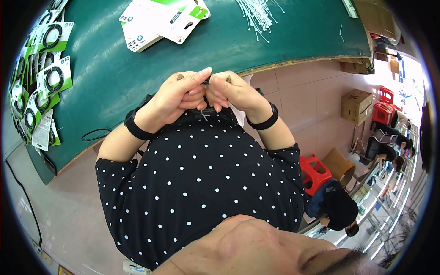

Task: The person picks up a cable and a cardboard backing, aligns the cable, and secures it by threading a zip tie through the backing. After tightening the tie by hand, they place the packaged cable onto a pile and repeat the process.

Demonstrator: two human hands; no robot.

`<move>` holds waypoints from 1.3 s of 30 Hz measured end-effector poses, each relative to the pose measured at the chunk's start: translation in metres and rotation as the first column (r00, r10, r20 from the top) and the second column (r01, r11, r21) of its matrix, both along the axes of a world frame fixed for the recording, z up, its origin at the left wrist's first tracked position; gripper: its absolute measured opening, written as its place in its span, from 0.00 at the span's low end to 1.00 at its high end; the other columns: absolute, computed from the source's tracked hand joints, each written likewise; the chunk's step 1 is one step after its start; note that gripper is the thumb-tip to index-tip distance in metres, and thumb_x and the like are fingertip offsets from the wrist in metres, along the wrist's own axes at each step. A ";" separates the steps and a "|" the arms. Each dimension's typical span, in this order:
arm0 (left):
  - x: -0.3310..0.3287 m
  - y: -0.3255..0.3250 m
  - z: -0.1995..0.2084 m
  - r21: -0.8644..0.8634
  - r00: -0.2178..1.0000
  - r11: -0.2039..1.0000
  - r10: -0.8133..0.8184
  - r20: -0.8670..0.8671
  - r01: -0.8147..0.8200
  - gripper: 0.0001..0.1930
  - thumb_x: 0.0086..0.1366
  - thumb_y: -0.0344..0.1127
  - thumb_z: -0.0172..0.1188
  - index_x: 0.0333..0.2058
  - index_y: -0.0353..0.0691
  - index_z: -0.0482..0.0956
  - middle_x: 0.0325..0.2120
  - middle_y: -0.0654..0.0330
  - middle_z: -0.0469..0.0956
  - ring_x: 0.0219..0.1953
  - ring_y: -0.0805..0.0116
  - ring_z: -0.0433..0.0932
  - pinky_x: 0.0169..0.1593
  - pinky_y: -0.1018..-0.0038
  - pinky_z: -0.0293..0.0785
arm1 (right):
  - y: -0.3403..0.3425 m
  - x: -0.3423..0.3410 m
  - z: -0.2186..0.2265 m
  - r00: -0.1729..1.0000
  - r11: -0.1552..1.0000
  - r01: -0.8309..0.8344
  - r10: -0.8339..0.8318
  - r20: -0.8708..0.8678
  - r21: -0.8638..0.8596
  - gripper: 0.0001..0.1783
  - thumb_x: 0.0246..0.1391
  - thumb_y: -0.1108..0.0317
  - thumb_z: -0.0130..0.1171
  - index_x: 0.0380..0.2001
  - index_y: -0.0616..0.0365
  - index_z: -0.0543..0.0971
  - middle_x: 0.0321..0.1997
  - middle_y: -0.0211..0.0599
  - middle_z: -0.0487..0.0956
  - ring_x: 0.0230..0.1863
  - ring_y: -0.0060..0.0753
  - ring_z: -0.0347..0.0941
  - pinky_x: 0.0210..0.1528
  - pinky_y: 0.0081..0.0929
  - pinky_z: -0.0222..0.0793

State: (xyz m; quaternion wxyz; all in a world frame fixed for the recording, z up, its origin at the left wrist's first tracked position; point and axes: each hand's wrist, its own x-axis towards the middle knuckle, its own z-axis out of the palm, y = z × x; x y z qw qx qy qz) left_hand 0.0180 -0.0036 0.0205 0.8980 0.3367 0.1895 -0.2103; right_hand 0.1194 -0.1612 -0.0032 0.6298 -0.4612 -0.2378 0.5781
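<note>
My left hand [182,95] and my right hand [234,94] meet in front of my chest, just off the table's near edge. Both are closed, with thumbs and fingertips together, around a black cable [210,111], mostly covered by the fingers. Below the fingers a thin, pale tie [205,116] shows against my dotted top. Small metallic ends stick up beside each hand, perhaps the cable's plugs. On the green table [151,64] ahead lie white-and-green cards [158,23] in a stack and a bunch of white cable ties [257,16].
Carded black cables [54,78] pile up along the table's left side. A loose black cable [96,134] lies at the near edge. Rightward are a cardboard box [356,106], a red stool [314,174] and a seated person [339,206]; other people sit farther off.
</note>
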 end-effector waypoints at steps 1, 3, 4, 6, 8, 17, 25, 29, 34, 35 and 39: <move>0.001 -0.001 -0.001 0.002 1.000 1.000 -0.002 -0.001 0.002 0.23 0.69 0.47 0.51 0.16 0.47 0.60 0.10 0.74 0.54 0.12 0.82 0.50 0.28 0.79 0.63 | -0.001 0.002 0.000 0.997 0.998 -0.052 0.051 0.061 0.021 0.28 0.66 0.50 0.43 0.17 0.58 0.70 0.09 0.23 0.62 0.13 0.17 0.61 0.20 0.17 0.63; -0.002 -0.002 -0.006 0.043 1.000 0.999 -0.019 0.007 0.019 0.22 0.69 0.47 0.51 0.16 0.47 0.61 0.10 0.74 0.54 0.12 0.82 0.51 0.28 0.79 0.63 | 0.000 0.002 0.004 0.986 0.993 -0.113 0.107 0.131 0.035 0.28 0.65 0.50 0.43 0.19 0.59 0.73 0.09 0.23 0.62 0.14 0.17 0.62 0.21 0.17 0.63; -0.002 -0.002 -0.006 0.064 1.000 0.998 -0.028 0.010 0.027 0.22 0.68 0.47 0.52 0.17 0.47 0.62 0.10 0.74 0.55 0.12 0.82 0.51 0.28 0.79 0.63 | 0.000 0.001 0.008 0.982 0.992 -0.128 0.128 0.142 -0.011 0.27 0.65 0.50 0.44 0.19 0.59 0.74 0.09 0.23 0.62 0.14 0.17 0.63 0.21 0.17 0.63; -0.004 0.000 -0.003 0.054 0.999 0.998 -0.033 0.021 0.031 0.22 0.69 0.48 0.51 0.17 0.46 0.62 0.10 0.74 0.54 0.12 0.82 0.52 0.28 0.79 0.63 | 0.001 0.000 0.015 0.972 0.982 -0.155 0.171 0.160 -0.104 0.27 0.63 0.51 0.48 0.19 0.60 0.77 0.09 0.24 0.63 0.14 0.18 0.63 0.22 0.17 0.64; -0.001 -0.001 0.004 0.042 0.998 0.998 -0.051 0.029 0.050 0.23 0.70 0.50 0.48 0.18 0.46 0.63 0.10 0.74 0.54 0.13 0.82 0.53 0.30 0.79 0.64 | -0.001 0.005 0.016 0.985 0.987 -0.138 0.145 0.098 -0.082 0.27 0.64 0.51 0.46 0.20 0.60 0.77 0.09 0.23 0.63 0.14 0.18 0.63 0.23 0.17 0.64; 0.000 -0.016 0.002 -0.256 0.984 0.958 0.155 0.087 -0.129 0.26 0.72 0.54 0.37 0.19 0.46 0.63 0.10 0.75 0.52 0.14 0.81 0.53 0.36 0.78 0.65 | -0.004 0.001 0.010 0.969 0.997 0.071 -0.061 -0.238 0.035 0.28 0.65 0.49 0.44 0.14 0.55 0.70 0.08 0.21 0.61 0.12 0.16 0.60 0.23 0.17 0.64; -0.006 -0.012 -0.001 -0.134 0.990 0.984 0.127 0.065 -0.117 0.26 0.72 0.54 0.37 0.18 0.46 0.62 0.10 0.75 0.52 0.13 0.81 0.50 0.34 0.80 0.64 | 0.001 -0.003 0.009 0.973 0.989 0.149 -0.147 -0.175 -0.005 0.31 0.66 0.48 0.39 0.10 0.48 0.59 0.07 0.21 0.58 0.11 0.16 0.58 0.26 0.19 0.71; -0.001 -0.005 -0.006 -0.223 0.988 0.968 0.134 0.071 -0.116 0.25 0.72 0.53 0.39 0.18 0.46 0.62 0.10 0.75 0.53 0.12 0.82 0.50 0.34 0.80 0.64 | 0.008 -0.003 0.014 0.973 0.987 0.154 -0.159 -0.167 -0.040 0.32 0.66 0.46 0.38 0.08 0.47 0.57 0.06 0.21 0.58 0.10 0.17 0.58 0.26 0.19 0.70; -0.005 -0.014 0.011 -0.270 0.973 0.947 0.207 0.106 -0.173 0.20 0.72 0.49 0.42 0.24 0.44 0.65 0.11 0.75 0.55 0.13 0.81 0.53 0.39 0.78 0.66 | 0.008 0.004 0.009 0.948 0.992 0.128 -0.123 -0.293 -0.003 0.34 0.65 0.43 0.36 0.06 0.45 0.56 0.06 0.21 0.56 0.09 0.18 0.57 0.25 0.21 0.70; -0.005 -0.019 0.020 -0.220 0.966 0.947 0.253 0.060 -0.234 0.18 0.72 0.48 0.42 0.26 0.43 0.66 0.11 0.74 0.56 0.14 0.81 0.55 0.40 0.77 0.67 | 0.008 0.004 0.008 0.947 0.991 0.132 -0.127 -0.294 -0.001 0.34 0.65 0.43 0.36 0.06 0.45 0.56 0.06 0.21 0.56 0.09 0.18 0.57 0.25 0.21 0.70; -0.006 -0.009 0.007 -0.221 0.965 0.963 0.196 0.173 -0.155 0.15 0.72 0.45 0.43 0.29 0.42 0.66 0.12 0.75 0.58 0.15 0.81 0.59 0.42 0.75 0.66 | 0.008 0.007 0.009 0.917 0.991 0.116 -0.083 -0.389 0.062 0.34 0.62 0.42 0.44 0.06 0.46 0.58 0.07 0.22 0.59 0.10 0.18 0.58 0.20 0.17 0.58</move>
